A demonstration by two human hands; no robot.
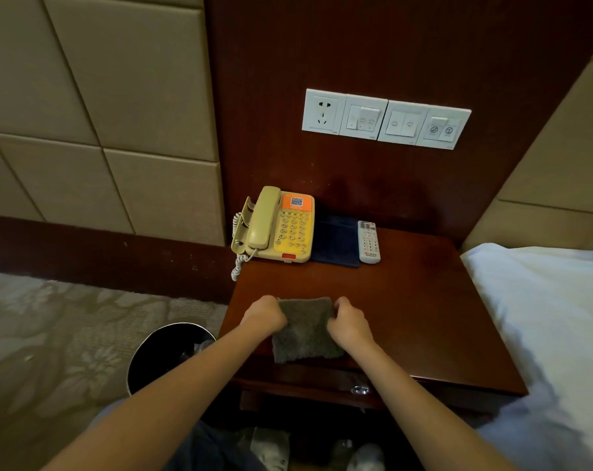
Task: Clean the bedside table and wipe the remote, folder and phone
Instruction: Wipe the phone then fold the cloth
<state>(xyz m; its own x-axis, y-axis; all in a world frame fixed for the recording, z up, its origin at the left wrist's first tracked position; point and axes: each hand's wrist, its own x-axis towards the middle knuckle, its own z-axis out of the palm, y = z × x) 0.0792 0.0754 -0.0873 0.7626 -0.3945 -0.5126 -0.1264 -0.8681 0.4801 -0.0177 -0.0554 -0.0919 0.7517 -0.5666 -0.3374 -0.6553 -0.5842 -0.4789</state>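
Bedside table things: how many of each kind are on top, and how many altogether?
Telephone: 1
Dark blue folder: 1
Remote control: 1
Gray cloth: 1
Total on the bedside table: 4

Both arms reach fwd — L hand (264, 314) & R hand (349, 322) side by side, fingers curled, each pinching the cloth (305, 329).
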